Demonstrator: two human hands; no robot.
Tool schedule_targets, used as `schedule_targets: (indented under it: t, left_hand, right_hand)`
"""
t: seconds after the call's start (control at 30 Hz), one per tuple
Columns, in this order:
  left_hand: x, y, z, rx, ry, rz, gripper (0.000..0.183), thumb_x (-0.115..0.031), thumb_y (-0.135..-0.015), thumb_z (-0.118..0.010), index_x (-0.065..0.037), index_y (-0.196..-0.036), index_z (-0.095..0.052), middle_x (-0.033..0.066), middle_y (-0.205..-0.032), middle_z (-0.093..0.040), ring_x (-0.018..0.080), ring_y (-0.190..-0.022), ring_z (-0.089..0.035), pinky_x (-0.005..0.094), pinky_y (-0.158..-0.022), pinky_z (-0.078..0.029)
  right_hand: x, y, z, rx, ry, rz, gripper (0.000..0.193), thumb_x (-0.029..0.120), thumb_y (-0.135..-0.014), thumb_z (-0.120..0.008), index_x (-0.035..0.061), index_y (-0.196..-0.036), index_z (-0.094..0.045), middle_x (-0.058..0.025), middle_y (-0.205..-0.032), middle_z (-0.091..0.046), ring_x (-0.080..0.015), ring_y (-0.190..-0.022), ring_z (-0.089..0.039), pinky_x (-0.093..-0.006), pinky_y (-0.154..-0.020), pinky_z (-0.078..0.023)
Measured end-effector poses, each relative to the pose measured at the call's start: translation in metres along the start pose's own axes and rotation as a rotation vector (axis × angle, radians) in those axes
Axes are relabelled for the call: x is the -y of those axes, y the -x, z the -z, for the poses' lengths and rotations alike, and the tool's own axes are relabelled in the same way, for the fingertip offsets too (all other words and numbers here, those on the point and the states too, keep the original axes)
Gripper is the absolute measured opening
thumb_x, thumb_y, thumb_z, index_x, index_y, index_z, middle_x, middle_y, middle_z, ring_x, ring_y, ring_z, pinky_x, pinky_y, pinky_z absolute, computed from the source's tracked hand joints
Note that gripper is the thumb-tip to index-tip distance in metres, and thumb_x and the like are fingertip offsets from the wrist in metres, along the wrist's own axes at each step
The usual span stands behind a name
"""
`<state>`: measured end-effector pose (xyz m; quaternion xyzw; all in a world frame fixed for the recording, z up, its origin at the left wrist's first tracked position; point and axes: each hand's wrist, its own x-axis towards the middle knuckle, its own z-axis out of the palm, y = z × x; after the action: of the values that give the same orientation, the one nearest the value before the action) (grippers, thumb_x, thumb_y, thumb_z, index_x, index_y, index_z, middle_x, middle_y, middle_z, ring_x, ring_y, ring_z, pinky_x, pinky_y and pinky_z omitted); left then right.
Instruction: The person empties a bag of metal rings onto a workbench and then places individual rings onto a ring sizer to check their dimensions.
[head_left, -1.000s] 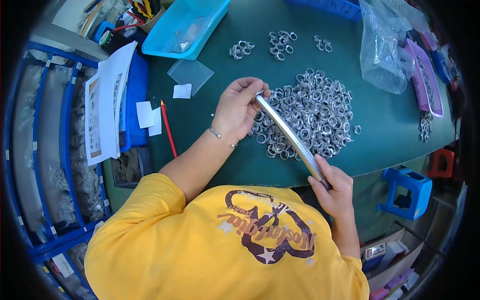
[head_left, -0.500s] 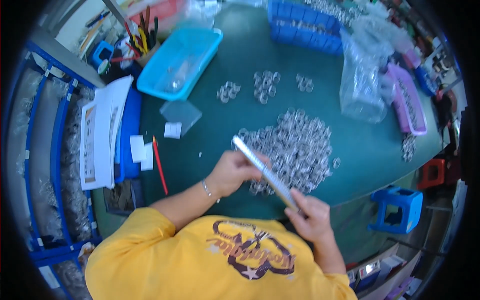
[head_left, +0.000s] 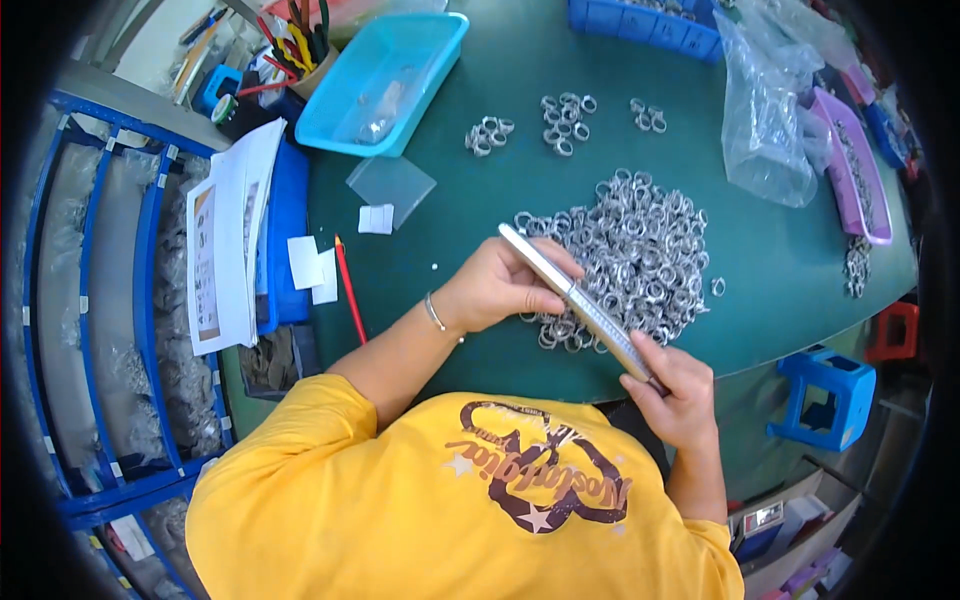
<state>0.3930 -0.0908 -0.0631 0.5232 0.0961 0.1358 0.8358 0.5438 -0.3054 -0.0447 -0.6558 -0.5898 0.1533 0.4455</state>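
A silver tapered ring mandrel [head_left: 604,325] with fine markings slants across in front of me, its narrow end up and to the left. My right hand [head_left: 680,392] grips its thick lower end between thumb and fingers. Around its middle close the thumb and fingers of my left hand [head_left: 510,284]; whether they also pinch a ring there I cannot make out. Beneath and beyond the mandrel lies a large heap of silver rings [head_left: 645,250] on the green tabletop [head_left: 450,375]. Farther off are three small ring groups: left [head_left: 488,134], middle [head_left: 566,124] and right [head_left: 648,115].
A turquoise tray [head_left: 312,128] stands at the far left, near a clear plastic square, paper slips and a red pencil [head_left: 350,290]. A blue bin [head_left: 640,25], plastic bag [head_left: 765,140] and purple basket [head_left: 850,165] line the far right. Blue stool [head_left: 822,400] beyond the table.
The whole view has shifted, so the table's things appear higher and farther right. Both hands keep hold of the mandrel; my right hand has moved slightly rightward with its thick end.
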Motion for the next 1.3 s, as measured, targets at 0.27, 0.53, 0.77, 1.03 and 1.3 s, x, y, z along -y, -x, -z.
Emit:
schedule_targets:
  t: [0.27,0.53,0.77,1.03,1.3]
  left_hand:
    - [0.002,0.003,-0.005,-0.041,0.003,0.051,0.031,0.006,-0.065,-0.073,0.002,-0.095,-0.063,0.0112,-0.098,-0.056,0.0181,-0.088,-0.059,0.0260,-0.078,-0.050]
    - [0.000,0.002,-0.006,-0.017,-0.137,-0.005,0.030,0.005,-0.065,-0.073,0.001,-0.093,-0.064,0.0101,-0.096,-0.058,0.0167,-0.087,-0.059,0.0257,-0.077,-0.050]
    - [-0.022,-0.034,0.008,-0.239,0.075,-0.036,0.028,0.005,-0.073,-0.064,0.002,-0.101,-0.058,0.0078,-0.091,-0.059,0.0146,-0.083,-0.059,0.0241,-0.072,-0.050]
    - [-0.004,-0.123,0.088,-0.483,-1.505,-0.120,0.026,-0.004,-0.070,-0.068,-0.001,-0.095,-0.060,0.0155,-0.087,-0.060,0.0279,-0.079,-0.060,0.0344,-0.073,-0.048]
    - [-0.012,-0.135,0.077,-0.376,-1.535,-0.260,0.020,-0.013,-0.072,-0.067,-0.002,-0.089,-0.063,0.0135,-0.085,-0.060,0.0276,-0.081,-0.059,0.0350,-0.074,-0.047]
  right_hand:
    - [-0.003,0.007,-0.001,0.001,0.026,-0.008,0.052,0.000,-0.062,-0.072,0.0057,-0.112,-0.061,-0.0069,-0.055,-0.044,-0.0201,-0.045,-0.044,-0.0298,-0.044,-0.036]
    - [-0.006,0.007,0.000,0.049,-0.075,-0.074,0.052,0.002,-0.063,-0.073,0.0048,-0.113,-0.060,-0.0083,-0.056,-0.046,-0.0210,-0.047,-0.046,-0.0305,-0.045,-0.037]
    - [-0.003,0.018,0.013,-0.067,-0.103,-0.196,0.052,-0.001,-0.064,-0.072,-0.0011,-0.114,-0.058,-0.0117,-0.077,-0.062,-0.0169,-0.062,-0.057,-0.0251,-0.059,-0.045]
    - [-0.017,0.060,0.032,-0.331,-0.031,-0.542,0.053,0.000,-0.070,-0.070,-0.0041,-0.120,-0.052,-0.0052,-0.082,-0.061,-0.0070,-0.067,-0.050,-0.0199,-0.062,-0.042]
    - [-0.016,0.065,0.031,-0.341,-0.083,-0.601,0.053,0.001,-0.072,-0.070,-0.0035,-0.122,-0.051,-0.0028,-0.082,-0.060,-0.0047,-0.068,-0.048,-0.0178,-0.062,-0.040]
